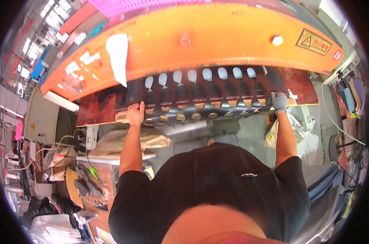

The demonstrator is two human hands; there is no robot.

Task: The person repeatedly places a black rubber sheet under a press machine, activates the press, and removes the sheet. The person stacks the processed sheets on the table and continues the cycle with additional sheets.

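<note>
A dark, flexible sheet with a row of sole-shaped cut-outs lies across a reddish-brown board, its near edge bending down over the board's front. Pale, light-blue shapes show through the far ends of the cut-outs, and wood shows through the near ends. At the sheet's left front corner is my bare left hand, fingers closed on the edge. My right hand, in a grey glove, is closed at the right front corner. My fingertips are partly hidden at both corners.
An orange machine beam spans just beyond and above the board, with a white paper hanging from it. A grey cabinet stands at left. Below the board are brown paper and a pale bag. Coloured sheets hang at right.
</note>
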